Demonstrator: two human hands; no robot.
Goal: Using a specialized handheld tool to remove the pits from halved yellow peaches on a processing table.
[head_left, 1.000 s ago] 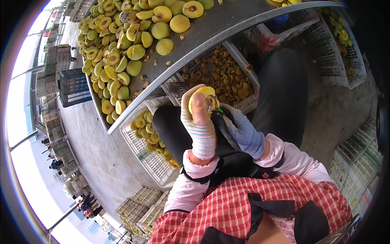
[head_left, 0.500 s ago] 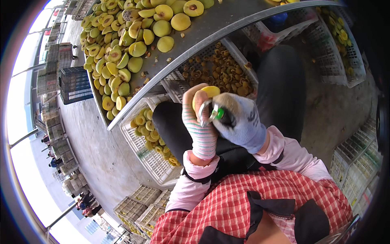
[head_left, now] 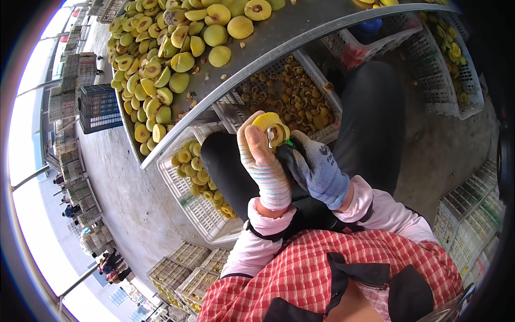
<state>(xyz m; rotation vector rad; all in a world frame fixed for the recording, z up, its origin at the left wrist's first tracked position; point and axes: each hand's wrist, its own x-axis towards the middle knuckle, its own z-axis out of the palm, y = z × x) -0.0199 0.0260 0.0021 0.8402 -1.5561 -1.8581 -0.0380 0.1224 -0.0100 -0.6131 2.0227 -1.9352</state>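
Note:
My left hand (head_left: 264,161), in a striped glove with bare-looking stained fingertips, is closed around a yellow peach half (head_left: 263,120). The fruit's cut side faces my right hand. In a blue-grey glove, my right hand (head_left: 322,170) grips a pitting knife (head_left: 270,138) with a curved metal blade and a bit of green at its handle. That blade is at the peach's middle, around a brownish round piece (head_left: 278,134) of the core. Most of the handle is hidden by my fingers. Both hands are together above my lap.
A metal table (head_left: 257,53) carries a heap of peach halves (head_left: 150,70). Under its edge, one crate (head_left: 333,102) holds brown scooped-out cores. A white crate (head_left: 179,201) of hollowed peach halves stands beside my left knee. More crates (head_left: 429,80) are at the right.
My right hand has turned and dropped slightly, baring the peach's cut face. The brownish core piece now shows at the blade. My left hand still holds the fruit.

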